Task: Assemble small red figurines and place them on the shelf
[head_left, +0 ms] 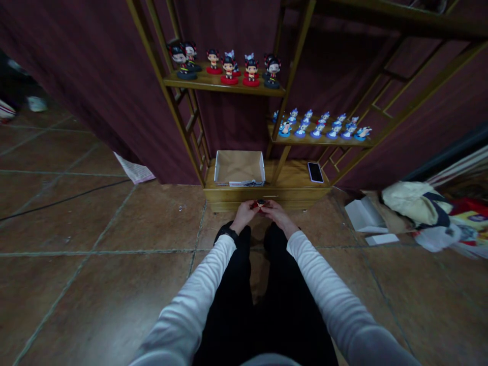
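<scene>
A small figurine (pixel 261 203) with a dark top and a red part is held between my two hands, in front of the low cabinet. My left hand (pixel 245 213) has its fingers closed on the figurine's left side. From the other side my right hand (pixel 279 215) grips it too. Fingers cover most of the figurine, so its full shape is hidden. Just beyond my hands, an open cardboard box (pixel 239 165) sits on the wooden cabinet top (pixel 293 175); only its bare bottom shows inside.
Red- and black-based figurines (pixel 229 71) stand on the upper left shelf (pixel 224 87). Several blue-and-white figurines (pixel 317 131) fill a lower right shelf. A phone (pixel 315 172) lies on the cabinet. White boxes (pixel 364 216) and bags (pixel 434 236) rest on the floor at right.
</scene>
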`<state>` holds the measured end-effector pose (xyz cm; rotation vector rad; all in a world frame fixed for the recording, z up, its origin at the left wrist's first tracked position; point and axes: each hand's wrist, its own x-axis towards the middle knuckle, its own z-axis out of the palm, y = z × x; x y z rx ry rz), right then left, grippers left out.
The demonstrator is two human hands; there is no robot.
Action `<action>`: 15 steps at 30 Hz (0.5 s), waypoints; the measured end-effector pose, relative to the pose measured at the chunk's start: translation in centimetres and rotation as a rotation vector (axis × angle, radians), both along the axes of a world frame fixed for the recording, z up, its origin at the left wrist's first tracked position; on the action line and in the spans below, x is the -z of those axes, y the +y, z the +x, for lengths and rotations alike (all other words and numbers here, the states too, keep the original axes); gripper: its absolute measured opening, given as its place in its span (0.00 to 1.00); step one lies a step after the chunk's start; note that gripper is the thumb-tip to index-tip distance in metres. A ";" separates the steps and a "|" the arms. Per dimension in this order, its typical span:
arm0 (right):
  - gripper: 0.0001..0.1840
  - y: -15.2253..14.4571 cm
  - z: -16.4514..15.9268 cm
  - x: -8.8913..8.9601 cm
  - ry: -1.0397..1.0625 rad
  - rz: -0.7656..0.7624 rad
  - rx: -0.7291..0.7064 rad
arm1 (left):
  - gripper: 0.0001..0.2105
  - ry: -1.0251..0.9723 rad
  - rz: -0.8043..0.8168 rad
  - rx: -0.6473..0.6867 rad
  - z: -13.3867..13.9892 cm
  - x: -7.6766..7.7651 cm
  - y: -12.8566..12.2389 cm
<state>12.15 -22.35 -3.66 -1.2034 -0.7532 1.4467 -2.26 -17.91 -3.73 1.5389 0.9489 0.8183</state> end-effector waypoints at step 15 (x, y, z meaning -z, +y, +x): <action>0.20 -0.2 -0.1 0.0 -0.026 -0.003 -0.024 | 0.12 0.046 0.014 -0.026 0.0 1.0 0.3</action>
